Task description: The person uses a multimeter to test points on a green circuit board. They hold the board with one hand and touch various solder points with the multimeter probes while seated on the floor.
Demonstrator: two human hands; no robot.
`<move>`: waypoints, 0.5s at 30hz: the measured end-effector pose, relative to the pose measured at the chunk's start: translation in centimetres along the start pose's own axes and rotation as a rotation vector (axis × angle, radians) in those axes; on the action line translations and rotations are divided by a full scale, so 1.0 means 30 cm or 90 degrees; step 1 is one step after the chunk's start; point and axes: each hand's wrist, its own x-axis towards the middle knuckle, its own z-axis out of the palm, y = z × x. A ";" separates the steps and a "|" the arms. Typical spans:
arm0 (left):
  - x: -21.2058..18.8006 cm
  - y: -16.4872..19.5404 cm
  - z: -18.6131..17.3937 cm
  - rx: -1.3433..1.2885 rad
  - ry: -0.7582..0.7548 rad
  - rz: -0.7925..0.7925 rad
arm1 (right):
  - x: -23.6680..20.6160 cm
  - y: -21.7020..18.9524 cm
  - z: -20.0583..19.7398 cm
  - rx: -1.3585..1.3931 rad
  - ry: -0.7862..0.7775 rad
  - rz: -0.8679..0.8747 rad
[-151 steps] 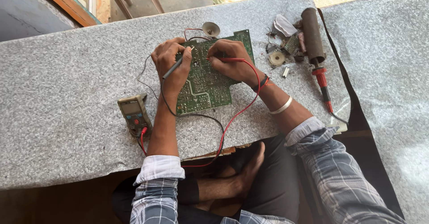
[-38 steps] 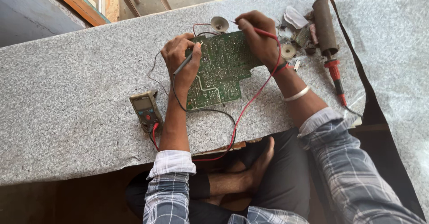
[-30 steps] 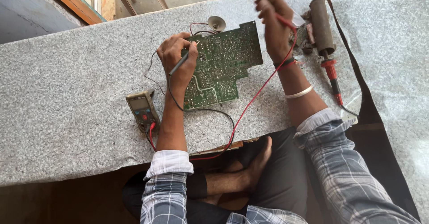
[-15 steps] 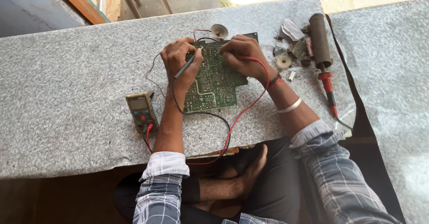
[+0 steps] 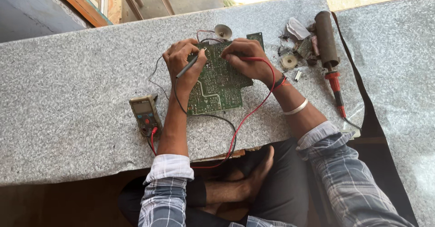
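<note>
A green circuit board (image 5: 218, 86) lies solder side up on the grey granite slab (image 5: 72, 95). My left hand (image 5: 183, 64) rests on the board's left edge and grips a black probe (image 5: 187, 67), its tip on the board's upper part. My right hand (image 5: 247, 59) holds a red probe against the board's top, and its red lead (image 5: 253, 109) runs back off the slab's front edge. A small multimeter (image 5: 145, 114) lies to the left of my left forearm, with both leads plugged in.
A soldering iron (image 5: 336, 89) with a red handle, a dark cylinder (image 5: 326, 39), a solder reel (image 5: 289, 61) and small parts lie at the right. A little speaker (image 5: 223, 30) sits behind the board. A gap splits the slab from another slab (image 5: 398, 73) on the right.
My right hand, which had reached out to the parts at the right, has come back onto the board with the red probe. The left hand has stayed on the board.
</note>
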 end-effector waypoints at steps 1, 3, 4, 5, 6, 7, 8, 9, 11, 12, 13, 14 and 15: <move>-0.006 0.001 -0.001 -0.002 -0.002 -0.007 | -0.001 0.000 0.002 -0.009 -0.001 0.018; -0.001 0.000 -0.001 -0.006 0.000 -0.014 | 0.005 0.003 -0.001 -0.010 0.000 0.028; -0.002 -0.001 -0.001 -0.006 -0.002 -0.013 | 0.004 0.004 -0.003 0.001 -0.001 0.026; -0.002 -0.003 -0.002 -0.006 -0.005 -0.014 | 0.003 0.004 0.000 0.013 -0.003 0.025; -0.002 -0.003 -0.001 -0.008 -0.008 -0.014 | 0.003 0.005 0.001 0.007 0.002 0.023; -0.001 -0.004 -0.001 -0.010 -0.009 -0.015 | 0.005 0.006 0.001 0.001 0.008 0.019; 0.000 -0.004 -0.001 -0.012 -0.010 -0.017 | 0.006 0.007 0.003 -0.006 0.014 0.015; 0.000 -0.004 -0.001 -0.014 -0.011 -0.018 | 0.006 0.007 0.004 0.003 0.018 0.026; -0.002 -0.005 -0.002 -0.017 -0.010 -0.008 | 0.008 0.006 0.008 0.022 0.025 0.046; -0.003 -0.006 -0.003 -0.018 -0.008 -0.003 | 0.012 0.006 0.009 0.022 0.032 0.042; -0.006 -0.006 -0.004 -0.019 -0.005 -0.002 | 0.013 0.004 0.012 0.021 0.042 0.040; -0.007 -0.006 -0.005 -0.021 -0.004 0.001 | 0.014 0.002 0.013 0.020 0.053 0.038; -0.005 -0.007 -0.004 -0.023 -0.003 0.006 | 0.014 0.001 0.012 0.039 0.054 0.041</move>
